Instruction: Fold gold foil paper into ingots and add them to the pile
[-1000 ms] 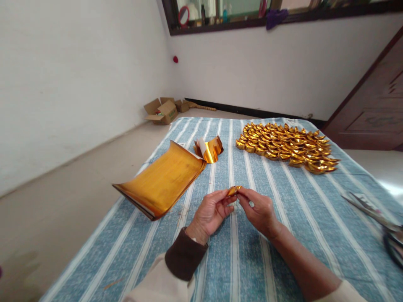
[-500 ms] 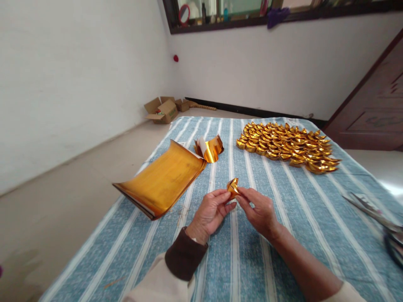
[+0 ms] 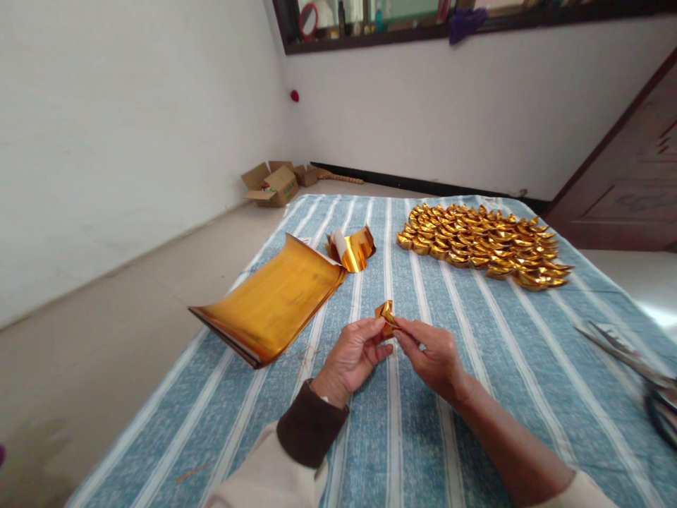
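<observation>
over the striped blue cloth, the left hand and right hand meet fingertip to fingertip, both pinching a small folded piece of gold paper held just above the cloth, near the stack of gold sheets.

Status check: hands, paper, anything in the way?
Left hand and right hand pinch folded gold paper above striped cloth. Nothing in the way.
</observation>
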The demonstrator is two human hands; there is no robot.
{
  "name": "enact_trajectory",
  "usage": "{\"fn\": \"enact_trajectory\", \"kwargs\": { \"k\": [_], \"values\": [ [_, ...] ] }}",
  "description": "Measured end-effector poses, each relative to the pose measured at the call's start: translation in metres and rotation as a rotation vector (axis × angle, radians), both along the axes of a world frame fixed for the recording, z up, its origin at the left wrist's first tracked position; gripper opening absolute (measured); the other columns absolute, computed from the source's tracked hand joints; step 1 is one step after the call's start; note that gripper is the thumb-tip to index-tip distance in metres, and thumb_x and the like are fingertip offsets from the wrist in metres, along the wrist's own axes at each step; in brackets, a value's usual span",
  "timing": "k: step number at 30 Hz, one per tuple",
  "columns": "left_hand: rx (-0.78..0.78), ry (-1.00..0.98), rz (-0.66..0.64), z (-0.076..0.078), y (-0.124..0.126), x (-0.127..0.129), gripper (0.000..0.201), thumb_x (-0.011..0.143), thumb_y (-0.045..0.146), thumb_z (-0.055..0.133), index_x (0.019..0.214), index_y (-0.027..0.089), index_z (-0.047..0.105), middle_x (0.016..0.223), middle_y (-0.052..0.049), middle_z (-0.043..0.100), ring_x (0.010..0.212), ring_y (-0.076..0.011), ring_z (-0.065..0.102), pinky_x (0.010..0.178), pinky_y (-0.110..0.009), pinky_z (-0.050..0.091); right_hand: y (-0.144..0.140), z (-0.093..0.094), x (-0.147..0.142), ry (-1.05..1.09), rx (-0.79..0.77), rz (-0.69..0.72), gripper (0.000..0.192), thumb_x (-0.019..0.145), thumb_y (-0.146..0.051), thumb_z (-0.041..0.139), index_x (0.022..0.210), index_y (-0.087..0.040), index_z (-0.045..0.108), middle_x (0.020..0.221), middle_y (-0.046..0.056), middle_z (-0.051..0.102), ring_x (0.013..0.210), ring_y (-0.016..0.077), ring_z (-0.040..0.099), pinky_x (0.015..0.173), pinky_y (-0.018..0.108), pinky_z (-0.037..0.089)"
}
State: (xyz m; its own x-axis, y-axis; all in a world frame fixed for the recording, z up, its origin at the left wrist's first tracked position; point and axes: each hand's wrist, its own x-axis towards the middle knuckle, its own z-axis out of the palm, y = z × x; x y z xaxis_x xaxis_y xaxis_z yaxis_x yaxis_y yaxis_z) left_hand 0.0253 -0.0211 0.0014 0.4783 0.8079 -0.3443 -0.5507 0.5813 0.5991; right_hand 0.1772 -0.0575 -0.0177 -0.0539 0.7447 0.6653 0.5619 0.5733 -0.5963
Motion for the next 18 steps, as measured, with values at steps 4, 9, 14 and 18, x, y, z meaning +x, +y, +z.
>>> {"fn": "enact_trajectory", "kwargs": {
  "k": [4, 9, 14, 18],
  "values": [
    [0.003, 0.011, -0.005, 0.0009, -0.0003, 0.0003, 0.006, 0.078, 0.009, 0.07, 0.084, 0.007, 0.072, 0.081, -0.006, 0.07, 0.068, -0.0119, 0.065, 0.056, -0.02, 0.056, -0.0006, 0.0004, -0.0007, 0.004, 0.002, -0.001, 0.021, 0.093, -0.019, 0.054, 0.106, -0.015, 0.069, 0.084, 0.008, 0.075, 0.073, 0.0174, 0.072, 0.066, 0.026, 0.057],
    [-0.035, 0.019, -0.001, 0.0008, -0.0004, 0.0017, 0.007, 0.079, 0.006, 0.068, 0.085, 0.007, 0.072, 0.081, -0.007, 0.07, 0.067, -0.0116, 0.066, 0.057, -0.02, 0.056, -0.0009, 0.0005, -0.0012, 0.011, -0.005, 0.001, 0.024, 0.095, -0.023, 0.051, 0.109, -0.016, 0.069, 0.072, 0.003, 0.072, 0.054, 0.0129, 0.066, 0.052, 0.022, 0.053],
    [-0.057, -0.001, -0.011, 0.0014, -0.0007, 0.0029, 0.008, 0.08, 0.006, 0.066, 0.086, 0.007, 0.072, 0.081, -0.008, 0.071, 0.07, -0.0123, 0.067, 0.06, -0.019, 0.055, -0.0015, 0.0002, -0.0009, -0.012, -0.043, -0.004, 0.025, 0.096, -0.027, 0.048, 0.107, -0.02, 0.07, 0.074, 0.002, 0.072, 0.049, 0.0106, 0.061, 0.05, 0.021, 0.052],
    [-0.053, -0.001, -0.013, 0.0022, -0.0011, 0.0037, 0.008, 0.081, 0.006, 0.066, 0.086, 0.006, 0.072, 0.082, -0.009, 0.071, 0.07, -0.0128, 0.067, 0.061, -0.02, 0.055, -0.0021, 0.001, -0.0008, -0.025, -0.044, 0.006, 0.025, 0.097, -0.026, 0.047, 0.106, -0.021, 0.069, 0.078, 0.003, 0.073, 0.05, 0.0103, 0.061, 0.051, 0.022, 0.053]
  ]
}}
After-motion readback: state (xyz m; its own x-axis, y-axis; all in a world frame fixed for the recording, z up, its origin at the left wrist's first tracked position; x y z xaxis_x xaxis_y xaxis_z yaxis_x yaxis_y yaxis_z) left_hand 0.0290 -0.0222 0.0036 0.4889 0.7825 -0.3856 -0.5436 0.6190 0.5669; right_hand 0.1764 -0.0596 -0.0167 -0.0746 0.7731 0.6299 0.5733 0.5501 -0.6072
